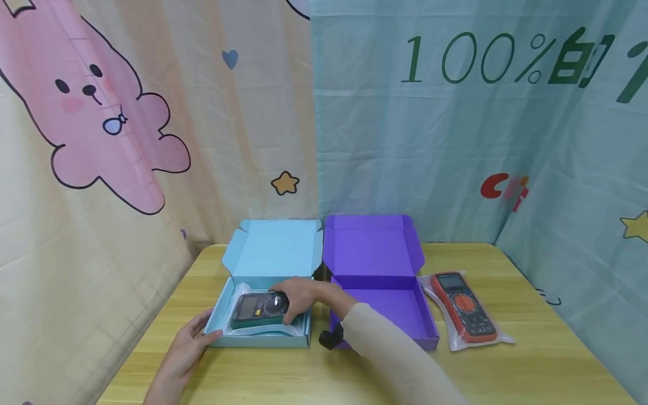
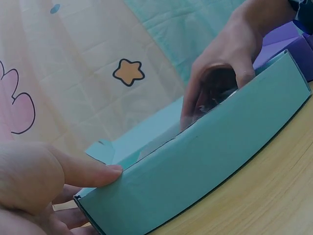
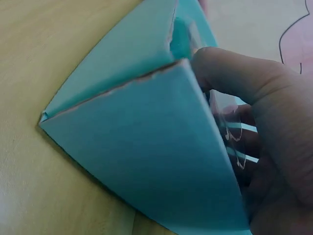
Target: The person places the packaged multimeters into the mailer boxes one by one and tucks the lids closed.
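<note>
A dark green multimeter [image 1: 250,310] in a clear plastic bag [image 1: 240,291] lies inside the open light blue box [image 1: 263,341]. My right hand [image 1: 300,296] reaches in from the right and grips the meter's right end, fingers over the far side and thumb nearer the front. The right wrist view shows this hand [image 3: 279,117] curled over the box wall [image 3: 127,142], with clear plastic beside the fingers. My left hand [image 1: 181,350] holds the box's front left corner; in the left wrist view its thumb [image 2: 93,170] presses on the rim and the fingers are at the side.
Right of the blue box stands an open purple box [image 1: 427,342] with nothing visible inside. A red multimeter [image 1: 464,306] in a clear bag lies on the wooden table [image 1: 536,365] farther right. Both box lids lean up near the printed curtains [image 1: 253,140]. A black object [image 1: 331,337] shows at my right wrist.
</note>
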Motion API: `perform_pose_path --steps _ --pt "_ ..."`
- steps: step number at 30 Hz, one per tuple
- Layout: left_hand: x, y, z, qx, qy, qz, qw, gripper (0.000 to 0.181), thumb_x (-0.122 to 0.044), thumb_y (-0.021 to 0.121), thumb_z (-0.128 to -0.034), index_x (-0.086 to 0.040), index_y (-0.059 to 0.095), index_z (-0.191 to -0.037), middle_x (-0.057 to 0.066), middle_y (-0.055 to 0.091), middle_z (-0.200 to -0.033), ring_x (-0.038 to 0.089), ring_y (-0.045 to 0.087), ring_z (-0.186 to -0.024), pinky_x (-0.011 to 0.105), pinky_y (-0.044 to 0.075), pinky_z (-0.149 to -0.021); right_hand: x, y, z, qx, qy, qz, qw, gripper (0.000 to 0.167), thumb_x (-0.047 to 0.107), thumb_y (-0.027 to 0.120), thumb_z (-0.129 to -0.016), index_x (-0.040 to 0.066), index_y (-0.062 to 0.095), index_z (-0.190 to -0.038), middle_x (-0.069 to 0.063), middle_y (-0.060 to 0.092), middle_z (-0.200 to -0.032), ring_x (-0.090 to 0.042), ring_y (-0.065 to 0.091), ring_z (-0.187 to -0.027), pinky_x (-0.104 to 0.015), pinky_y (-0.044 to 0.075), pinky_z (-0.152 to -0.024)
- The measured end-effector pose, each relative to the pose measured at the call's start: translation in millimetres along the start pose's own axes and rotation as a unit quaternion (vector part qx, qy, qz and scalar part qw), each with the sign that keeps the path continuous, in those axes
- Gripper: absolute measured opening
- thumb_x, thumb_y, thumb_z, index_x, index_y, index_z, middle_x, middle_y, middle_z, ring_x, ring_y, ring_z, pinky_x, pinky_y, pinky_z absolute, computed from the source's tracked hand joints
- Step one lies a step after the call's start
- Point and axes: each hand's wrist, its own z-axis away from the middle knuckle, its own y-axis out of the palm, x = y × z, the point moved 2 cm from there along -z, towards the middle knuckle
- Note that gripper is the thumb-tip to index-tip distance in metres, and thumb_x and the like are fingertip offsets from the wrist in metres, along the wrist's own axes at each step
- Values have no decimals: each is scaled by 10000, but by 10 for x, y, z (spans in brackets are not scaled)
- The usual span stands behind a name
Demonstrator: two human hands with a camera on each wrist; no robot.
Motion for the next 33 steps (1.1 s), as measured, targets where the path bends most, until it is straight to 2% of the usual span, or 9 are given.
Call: perform_pose_path --steps 4,8,12,14,16,20,24,29,33 --pt "-11 -19 -6 -13 19 -37 10000 794 0 656 -994 70 161 -1610 312 131 -1655 386 200 -1497 97 428 -926 11 50 -42 13 76 149 9999 864 239 889 -797 99 469 -1538 63 610 -1123 -62 557 -896 -192 483 -750" --pt "-45 -36 12 -54 74 -148 9998 812 -9 669 -988 66 156 -1613 315 132 -1654 401 195 -1503 129 418 -975 45 48 -53 26 153 313 9994 877 254 896 -797 124 461 -1547 51 620 -1185 -69 563 -987 -208 479 -838" --pt "-47 -49 22 -105 18 -308 9995 810 -31 686 -983 58 182 -1611 307 156 -1652 405 203 -1505 179 408 -1017 67 46 -44 84 261 643 9976 929 325 886 -830 119 392 -1590 2 552 -1439 -122 514 -1285 -257 424 -1052" --pt "-40 -43 22 -120 -25 -393 9992 810 -47 698 -981 56 196 -1608 308 171 -1647 415 209 -1504 244 392 -1066 59 46 -23 130 302 785 9964 984 380 877 -842 106 337 -1617 -33 446 -1570 -163 405 -1431 -285 344 -1149" --pt "-38 -32 19 -153 -72 -448 9989 811 -57 709 -976 48 212 -1607 304 185 -1645 415 213 -1505 333 350 -1118 40 32 2 88 317 825 9960 1028 447 863 -845 104 299 -1632 -50 339 -1647 -194 290 -1509 -317 267 -1205" --pt "-47 3 -7 -184 -41 -426 9989 825 -65 726 -967 45 217 -1607 305 182 -1646 430 197 -1511 473 272 -1182 -41 -54 75 -483 328 405 9975 974 497 825 -868 100 345 -1617 -51 393 -1618 -207 347 -1481 -344 305 -1193" --pt "-62 19 -16 -191 19 -459 9988 842 -46 723 -964 62 190 -1607 310 168 -1646 456 178 -1512 545 236 -1200 -135 -177 157 -1155 356 -80 9926 830 491 747 -939 101 410 -1589 -40 473 -1558 -206 459 -1399 -356 398 -1135" --pt "-120 -8 23 -299 -39 -676 9973 881 -97 721 -979 55 135 -1620 296 149 -1659 469 183 -1509 567 227 -1205 -259 -357 248 -1846 487 -471 9805 693 395 694 -1003 59 450 -1557 -91 543 -1490 -261 560 -1292 -383 489 -1045" --pt "-292 -9 52 -376 7 -962 9947 901 -198 707 -1007 14 101 -1639 254 110 -1684 453 129 -1529 577 212 -1207 -382 -523 317 -2365 575 -603 9681 601 291 675 -1020 5 488 -1515 -146 585 -1427 -312 597 -1236 -412 513 -1007"
